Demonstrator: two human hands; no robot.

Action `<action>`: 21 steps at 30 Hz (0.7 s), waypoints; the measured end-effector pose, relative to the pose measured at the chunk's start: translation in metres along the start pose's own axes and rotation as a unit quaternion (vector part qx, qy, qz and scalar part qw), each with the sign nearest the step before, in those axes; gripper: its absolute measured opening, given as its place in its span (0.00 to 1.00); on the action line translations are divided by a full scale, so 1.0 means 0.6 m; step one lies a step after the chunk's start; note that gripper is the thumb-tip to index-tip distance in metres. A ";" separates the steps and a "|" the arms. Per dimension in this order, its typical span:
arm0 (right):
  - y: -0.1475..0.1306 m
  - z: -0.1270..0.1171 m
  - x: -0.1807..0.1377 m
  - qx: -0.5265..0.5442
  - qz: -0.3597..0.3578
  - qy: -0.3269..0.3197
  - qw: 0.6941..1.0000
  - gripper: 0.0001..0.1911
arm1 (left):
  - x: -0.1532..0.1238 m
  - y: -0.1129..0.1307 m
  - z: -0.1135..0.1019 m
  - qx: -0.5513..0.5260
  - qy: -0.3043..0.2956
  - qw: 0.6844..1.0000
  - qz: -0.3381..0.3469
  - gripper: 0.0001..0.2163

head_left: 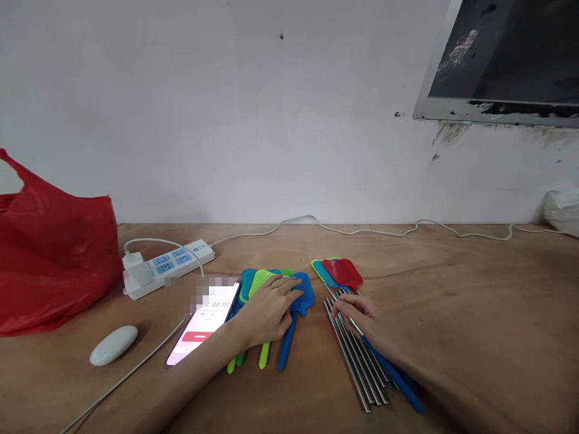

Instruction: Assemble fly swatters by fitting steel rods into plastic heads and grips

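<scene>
My left hand lies flat with fingers stretched over a pile of blue and green fly swatter heads, whose short plastic handles stick out toward me. My right hand rests with curled fingers on a bundle of several metal rods. Beyond that hand lie finished swatters with a red head on top of teal and green ones. A blue handle runs under my right forearm.
A phone with a lit timer screen lies left of my left hand. A white power strip, its cable, a white oval mouse and a red plastic bag sit on the wooden table.
</scene>
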State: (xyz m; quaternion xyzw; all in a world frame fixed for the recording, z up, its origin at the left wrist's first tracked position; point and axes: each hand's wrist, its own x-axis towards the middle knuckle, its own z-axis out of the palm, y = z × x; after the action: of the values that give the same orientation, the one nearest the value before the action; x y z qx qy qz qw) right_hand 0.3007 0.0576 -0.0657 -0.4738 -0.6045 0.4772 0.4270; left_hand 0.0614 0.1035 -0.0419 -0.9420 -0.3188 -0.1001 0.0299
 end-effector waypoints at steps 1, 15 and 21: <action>-0.001 0.000 0.000 -0.001 0.001 -0.001 1.000 0.20 | 0.002 -0.002 0.001 -0.002 -0.002 1.000 -0.003 0.24; -0.003 -0.001 -0.003 0.002 0.006 0.009 1.000 0.22 | 0.008 -0.006 -0.007 -0.044 0.103 0.992 0.066 0.14; -0.013 -0.002 -0.004 0.026 0.012 0.014 0.999 0.25 | -0.005 0.014 -0.015 -0.118 0.227 0.967 0.017 0.13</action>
State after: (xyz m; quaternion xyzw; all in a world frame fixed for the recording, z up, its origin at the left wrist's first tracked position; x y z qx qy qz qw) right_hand 0.3010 0.0545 -0.0579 -0.4763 -0.5801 0.4916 0.4414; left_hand 0.0626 0.0937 -0.0336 -0.8968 -0.2739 -0.3474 -0.0085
